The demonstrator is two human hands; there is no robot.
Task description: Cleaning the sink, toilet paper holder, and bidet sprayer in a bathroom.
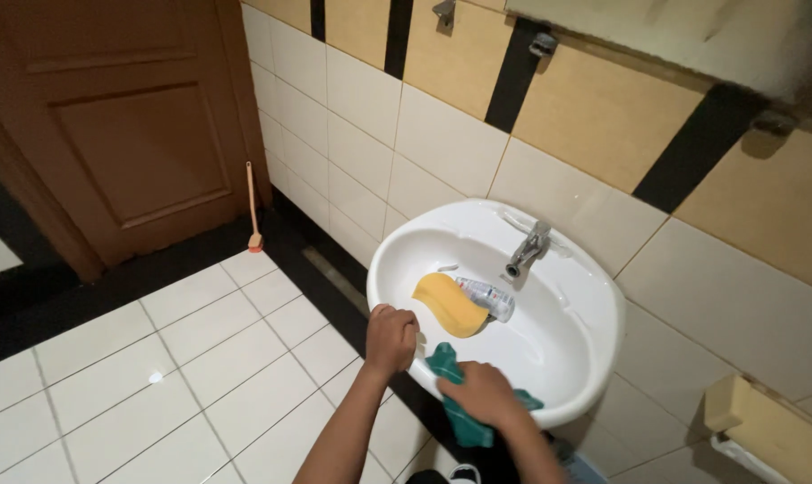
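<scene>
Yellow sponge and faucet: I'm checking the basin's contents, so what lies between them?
A small tube lies between the yellow sponge and faucet, in the head view.

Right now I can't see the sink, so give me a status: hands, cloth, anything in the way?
Left hand gripping the sink front rim. Right hand pressing the green cloth on the rim. Yellow sponge and small tube lying in the basin below the tap.

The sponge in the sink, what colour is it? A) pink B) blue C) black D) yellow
D: the wavy sponge lying in the white sink beside a small tube is yellow, while the cloth under the right hand is green.
</scene>
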